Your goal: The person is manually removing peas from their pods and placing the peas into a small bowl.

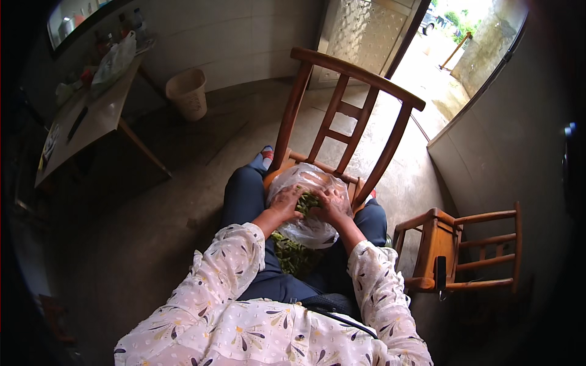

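On the seat of a wooden chair [352, 71] in front of me lies a clear plastic bag [306, 174] with small green pods or leafy pieces [307, 203] in it. My left hand [286, 202] rests at the left side of these greens, its fingers spread. At their right side is my right hand [330, 203], fingers bent over the bag and the edge of the greens. Whether either hand grips any piece is too small to tell. More green pieces [293, 256] lie lower down between my legs, below the bag's near edge; what holds them is hidden.
A second wooden chair [446, 251] with a dark object on it stands at the right. To the left are a beige waste bin [187, 94] and a table [98, 116] bearing a plastic bag, bottles and a dark long object. Beyond the chair, a metal door [361, 34] stands open to daylight.
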{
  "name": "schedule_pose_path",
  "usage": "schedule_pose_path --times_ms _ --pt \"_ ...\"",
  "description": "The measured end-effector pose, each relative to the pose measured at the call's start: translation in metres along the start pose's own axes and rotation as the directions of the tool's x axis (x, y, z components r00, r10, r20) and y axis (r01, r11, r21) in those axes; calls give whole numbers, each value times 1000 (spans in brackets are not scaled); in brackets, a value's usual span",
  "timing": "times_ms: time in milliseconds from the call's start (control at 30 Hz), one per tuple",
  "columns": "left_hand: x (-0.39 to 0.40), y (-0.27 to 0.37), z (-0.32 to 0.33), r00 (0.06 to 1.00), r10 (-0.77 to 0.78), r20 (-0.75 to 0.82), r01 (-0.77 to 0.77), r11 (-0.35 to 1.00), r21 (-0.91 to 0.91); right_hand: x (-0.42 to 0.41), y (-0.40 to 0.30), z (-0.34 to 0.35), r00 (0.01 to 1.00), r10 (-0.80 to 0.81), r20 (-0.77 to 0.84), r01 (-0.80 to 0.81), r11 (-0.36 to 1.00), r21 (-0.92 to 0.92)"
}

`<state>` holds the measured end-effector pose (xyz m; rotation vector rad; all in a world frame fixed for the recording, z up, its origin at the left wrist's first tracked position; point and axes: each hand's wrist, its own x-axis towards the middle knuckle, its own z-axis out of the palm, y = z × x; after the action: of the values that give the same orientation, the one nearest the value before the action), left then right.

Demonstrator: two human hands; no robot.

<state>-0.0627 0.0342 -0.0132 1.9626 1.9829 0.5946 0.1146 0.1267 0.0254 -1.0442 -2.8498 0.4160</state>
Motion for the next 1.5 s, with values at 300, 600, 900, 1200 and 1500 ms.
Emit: schedule_pose_path --times_ms 300,600,900,1200,1500 --pt "8 -13 8 969 -129 -210 144 988 60 2 36 11 945 -104 -309 186 950 249" --pt "8 -10 7 921 -105 -375 58 989 -135 -23 35 -9 988 152 21 -130 756 641" --pt "10 -12 6 893 -210 -398 187 978 -95 -29 13 -8 962 201 186 -226 966 128" --pt "32 -35 29 913 19 -408 -37 999 -35 -14 16 10 993 -71 -98 93 965 244" --pt "40 -32 25 938 -88 -335 128 987 100 -22 17 10 971 -66 -230 140 937 321"
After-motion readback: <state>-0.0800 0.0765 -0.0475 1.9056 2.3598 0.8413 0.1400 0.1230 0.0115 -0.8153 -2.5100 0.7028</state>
